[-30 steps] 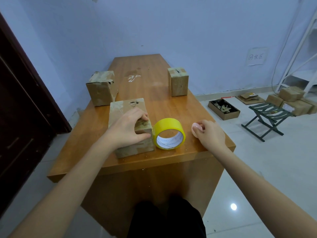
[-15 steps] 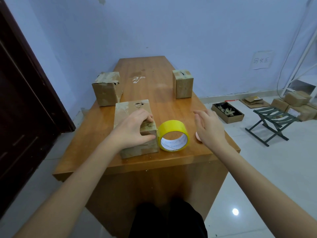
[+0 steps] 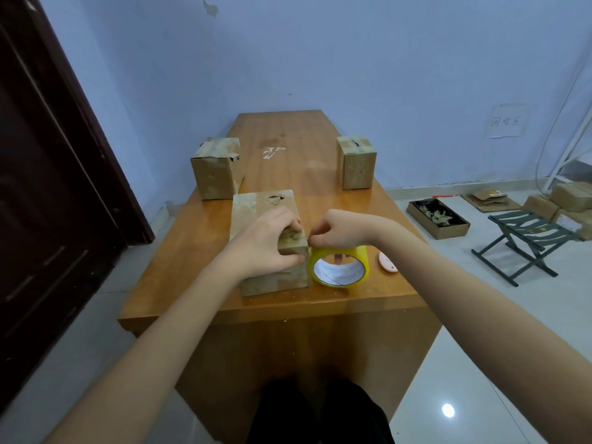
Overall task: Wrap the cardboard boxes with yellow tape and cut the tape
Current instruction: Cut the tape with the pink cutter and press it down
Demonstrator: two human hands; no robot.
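My left hand (image 3: 261,243) grips the near right corner of the closest brown cardboard box (image 3: 267,241), thumb on its front. My right hand (image 3: 339,232), fingers curled, pinches at the top of the upright yellow tape roll (image 3: 340,265), which touches the box's right side on the orange-brown wooden table (image 3: 288,161). A small pink oval object (image 3: 387,262) lies just right.

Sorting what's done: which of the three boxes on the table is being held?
The nearest box, beside the tape roll; the left hand grips it.
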